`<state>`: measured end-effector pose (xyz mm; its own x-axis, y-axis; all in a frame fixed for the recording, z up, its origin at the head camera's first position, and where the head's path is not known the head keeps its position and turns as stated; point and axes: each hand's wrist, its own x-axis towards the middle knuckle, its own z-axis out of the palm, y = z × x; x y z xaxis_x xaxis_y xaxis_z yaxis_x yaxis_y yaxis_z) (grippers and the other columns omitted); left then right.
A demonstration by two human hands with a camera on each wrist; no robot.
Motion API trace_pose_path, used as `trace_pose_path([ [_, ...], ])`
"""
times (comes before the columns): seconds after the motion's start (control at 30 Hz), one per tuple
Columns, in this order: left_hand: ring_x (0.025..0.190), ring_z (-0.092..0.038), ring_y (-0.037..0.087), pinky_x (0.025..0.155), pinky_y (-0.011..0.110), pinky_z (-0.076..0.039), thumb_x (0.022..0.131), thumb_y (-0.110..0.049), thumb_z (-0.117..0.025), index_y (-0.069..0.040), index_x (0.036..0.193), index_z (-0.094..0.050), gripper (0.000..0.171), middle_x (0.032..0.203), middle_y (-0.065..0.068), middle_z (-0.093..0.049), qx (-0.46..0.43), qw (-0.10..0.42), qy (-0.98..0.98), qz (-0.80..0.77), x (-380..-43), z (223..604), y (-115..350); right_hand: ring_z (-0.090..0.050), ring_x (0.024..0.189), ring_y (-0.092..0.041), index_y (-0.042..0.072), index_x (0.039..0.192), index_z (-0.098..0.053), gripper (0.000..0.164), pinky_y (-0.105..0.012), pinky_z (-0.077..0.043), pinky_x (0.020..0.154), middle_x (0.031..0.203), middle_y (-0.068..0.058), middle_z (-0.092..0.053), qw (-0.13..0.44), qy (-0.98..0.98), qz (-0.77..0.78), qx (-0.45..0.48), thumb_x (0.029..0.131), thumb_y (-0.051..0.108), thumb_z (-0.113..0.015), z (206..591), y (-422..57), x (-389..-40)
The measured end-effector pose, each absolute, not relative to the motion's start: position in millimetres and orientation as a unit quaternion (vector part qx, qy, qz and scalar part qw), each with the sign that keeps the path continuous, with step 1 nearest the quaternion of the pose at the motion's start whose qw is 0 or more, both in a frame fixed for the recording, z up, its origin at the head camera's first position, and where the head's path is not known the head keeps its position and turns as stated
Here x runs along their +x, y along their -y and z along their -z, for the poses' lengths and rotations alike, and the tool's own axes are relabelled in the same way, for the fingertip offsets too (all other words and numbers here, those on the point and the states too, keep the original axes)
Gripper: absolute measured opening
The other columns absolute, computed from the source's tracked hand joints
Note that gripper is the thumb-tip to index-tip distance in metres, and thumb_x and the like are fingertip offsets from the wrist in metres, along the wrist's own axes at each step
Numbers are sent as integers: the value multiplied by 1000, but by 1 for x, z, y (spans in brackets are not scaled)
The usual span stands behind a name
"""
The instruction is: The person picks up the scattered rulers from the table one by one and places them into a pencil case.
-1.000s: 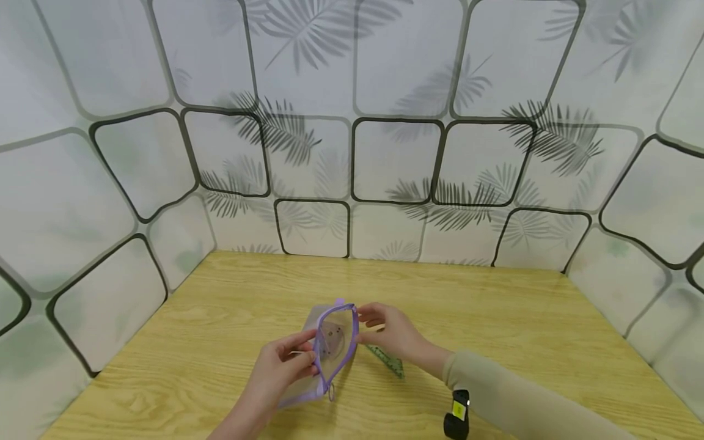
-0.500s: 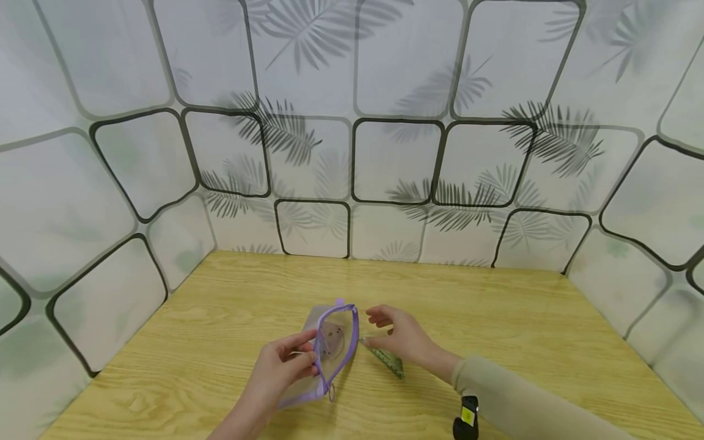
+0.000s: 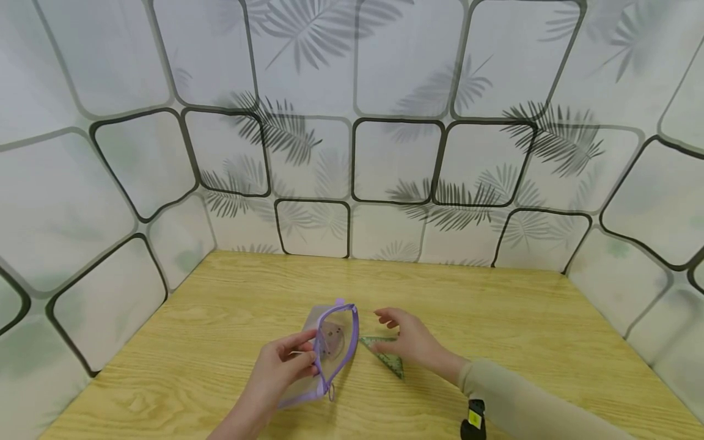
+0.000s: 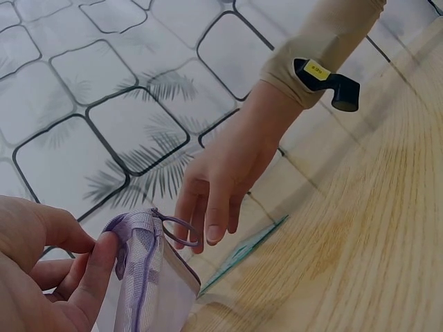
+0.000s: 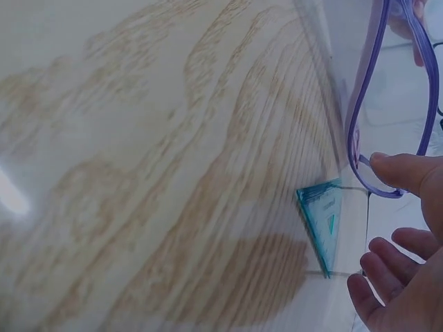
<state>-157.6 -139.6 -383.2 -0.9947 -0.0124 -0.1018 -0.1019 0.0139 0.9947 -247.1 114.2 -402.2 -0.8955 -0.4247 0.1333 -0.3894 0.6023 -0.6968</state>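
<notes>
My left hand (image 3: 277, 370) pinches the near side of a see-through zip pouch (image 3: 353, 348) with purple edging. Its mouth gapes toward the right, and a rounded, clear piece with small holes (image 3: 331, 342), like a protractor, shows inside. Right of the pouch a green triangular set square (image 3: 393, 363) lies on the table. Over it hovers my right hand (image 3: 415, 342), fingers loosely bent and holding nothing. The right wrist view has the set square (image 5: 324, 218) beside the hand, apart from the fingers. In the left wrist view, thumb and finger grip the pouch (image 4: 163, 290) by its zipped edge.
The wood-grain table (image 3: 495, 330) spreads around both hands. Patterned cloth walls (image 3: 385, 159) stand along its back and both sides. A black device with a yellow label (image 3: 474, 418) is strapped at my right wrist.
My right hand has drawn back from the pouch's rim to the right, uncovering more of the set square. The left hand and the pouch have stayed in place.
</notes>
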Motion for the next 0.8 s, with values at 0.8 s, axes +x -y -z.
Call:
trace_pose_path([
  [0.8,87,-62,14,76,22,-60,91,-1,-61,7,136,-54,47,101,6,-56,-41,35,-710,-702,-158,385,141,-59,109,-29,-1,132,-58,65,-45,-53,88,121,-15,-64,17,-909,358,-212,76,21,-84,415,-124,-247],
])
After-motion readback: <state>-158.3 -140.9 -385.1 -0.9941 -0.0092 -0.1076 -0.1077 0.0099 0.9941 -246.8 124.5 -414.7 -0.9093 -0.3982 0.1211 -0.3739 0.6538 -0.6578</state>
